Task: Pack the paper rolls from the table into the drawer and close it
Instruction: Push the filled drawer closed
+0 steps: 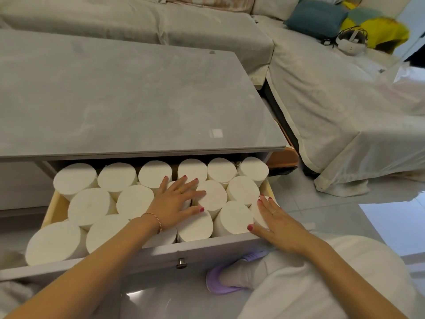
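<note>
Many white paper rolls (135, 200) stood on end in the open drawer (161, 250), packed in roughly three rows and touching one another, with the rearmost row tucked under the edge of the table (138, 100) top. No roll showed on that top (so the packing looked done, and closing the drawer seemed to be what was left).

At the middle of the drawer the left hand (174, 203) lay flat with its fingers spread over the roll tops, pressing rather than gripping anything. At the drawer's right front corner the right hand (276, 222) rested the same way, palm down on the corner roll and the front panel's rim, holding nothing.

Judged by their look, the rolls were light, soft and easily dented, so a broad flat palm suited them better than a pinch; to lift one, the curved side would be the place to take it. They stood slightly above the drawer's front rim, so a proud one might catch under the table. For closing, the small metal knob (181, 263) on the drawer front was the obvious hold.
</note>
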